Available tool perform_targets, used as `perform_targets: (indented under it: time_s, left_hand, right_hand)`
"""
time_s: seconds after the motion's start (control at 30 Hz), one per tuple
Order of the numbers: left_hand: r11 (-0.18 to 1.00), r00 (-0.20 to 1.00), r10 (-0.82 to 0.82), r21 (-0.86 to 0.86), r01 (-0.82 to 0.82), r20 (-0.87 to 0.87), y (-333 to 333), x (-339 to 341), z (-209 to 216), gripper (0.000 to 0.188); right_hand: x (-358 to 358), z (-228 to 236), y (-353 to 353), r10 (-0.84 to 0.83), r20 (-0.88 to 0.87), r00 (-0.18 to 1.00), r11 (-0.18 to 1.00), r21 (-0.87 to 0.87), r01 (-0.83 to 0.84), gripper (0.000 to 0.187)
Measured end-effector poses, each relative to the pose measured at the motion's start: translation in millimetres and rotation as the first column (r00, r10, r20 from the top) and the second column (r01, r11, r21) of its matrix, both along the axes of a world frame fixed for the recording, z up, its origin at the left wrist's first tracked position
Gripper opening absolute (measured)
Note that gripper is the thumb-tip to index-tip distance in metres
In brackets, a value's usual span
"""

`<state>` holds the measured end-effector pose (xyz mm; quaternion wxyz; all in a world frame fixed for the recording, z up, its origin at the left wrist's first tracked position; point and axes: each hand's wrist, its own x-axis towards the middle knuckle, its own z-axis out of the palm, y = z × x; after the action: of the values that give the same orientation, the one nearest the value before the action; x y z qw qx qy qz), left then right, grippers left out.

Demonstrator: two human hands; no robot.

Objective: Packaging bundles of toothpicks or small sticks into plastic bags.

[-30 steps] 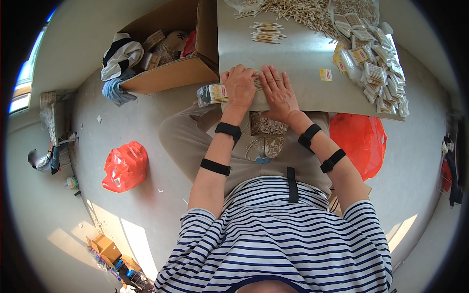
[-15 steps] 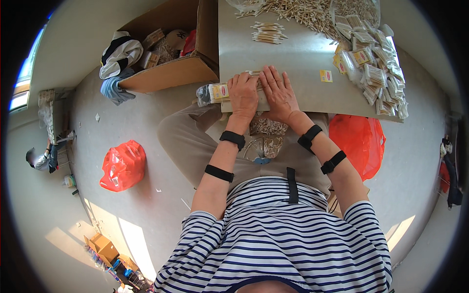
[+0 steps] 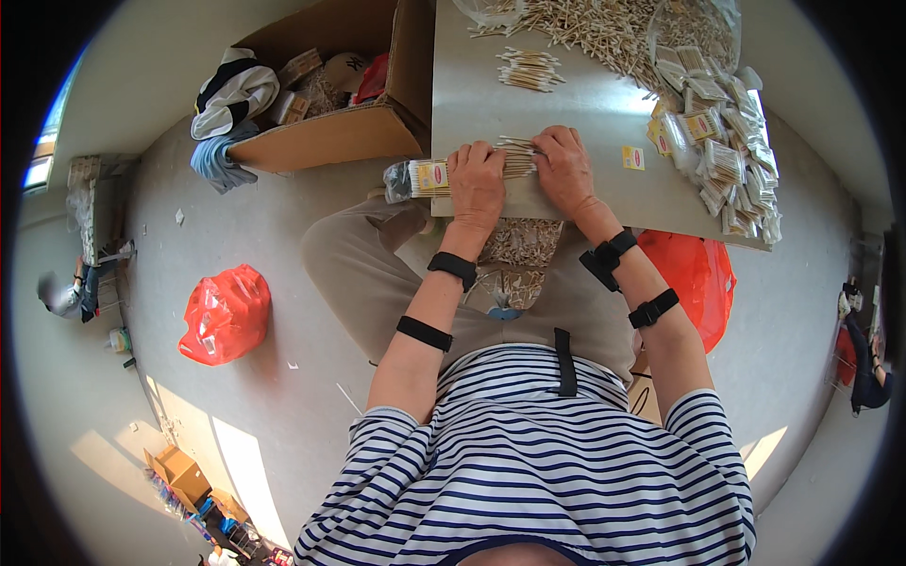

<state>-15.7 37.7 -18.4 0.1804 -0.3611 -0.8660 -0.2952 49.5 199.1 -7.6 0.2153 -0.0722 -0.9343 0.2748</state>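
Cotton swabs [image 3: 517,158] lie in a loose row between my two hands at the table's near edge. My left hand [image 3: 478,181] is closed over the left ends of that row, its fingers bent down. Curled fingers of my right hand [image 3: 564,172] grip the right ends; the fingertips are partly hidden. Just left of my left hand sits a clear pack of swabs [image 3: 429,178] with a yellow and red label. Farther back, a small separate bundle of swabs [image 3: 529,70] rests on the table. A yellow and white label card [image 3: 633,158] lies right of my right hand.
A big heap of loose swabs [image 3: 595,33] covers the table's far side. Filled clear packets [image 3: 727,165] pile up along its right edge. An open cardboard box [image 3: 330,141] stands left of the table. Red plastic bags [image 3: 226,314] are on the floor; more swabs [image 3: 522,242] lie at my lap.
My right hand has gone from lying flat with fingers stretched to curling round the swab ends, shifting slightly right. More swabs show between the hands. The view has shifted a little.
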Motion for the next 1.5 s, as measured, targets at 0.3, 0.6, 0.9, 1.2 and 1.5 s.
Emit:
perform_targets:
  time_s: [0.3, 0.6, 0.9, 1.2, 1.5]
  left_hand:
    - [0.999, 0.999, -0.006, -0.038, 0.008, 0.045, -0.6, 0.5, 3.4, 0.020]
    - [0.994, 0.999, -0.012, -0.104, 0.016, 0.032, -0.9, 0.6, 7.1, 0.023]
    - [0.991, 1.000, -0.009, -0.135, 0.012, 0.025, -0.7, -0.1, 5.4, 0.025]
    - [0.990, 1.000, -0.002, -0.141, 0.004, 0.018, -0.8, 0.3, 5.1, 0.026]
    - [0.987, 1.000, -0.003, -0.160, 0.007, 0.027, -4.9, 0.2, 5.4, 0.025]
  right_hand:
    - [-19.3, -1.9, 6.8, -0.063, 0.108, 0.992, 0.997, -0.040, 0.068, 0.009]
    - [-16.8, 1.4, 19.6, -0.094, 0.199, 0.975, 0.995, -0.008, 0.098, 0.006]
    - [-21.8, -0.1, 11.4, 0.039, 0.150, 0.988, 0.974, 0.213, -0.070, 0.008]
    - [-27.6, -2.9, 9.8, 0.007, 0.154, 0.988, 0.977, 0.208, -0.039, 0.009]
    - [-22.4, 6.5, 5.3, -0.221, 0.258, 0.940, 0.974, 0.015, 0.225, 0.009]
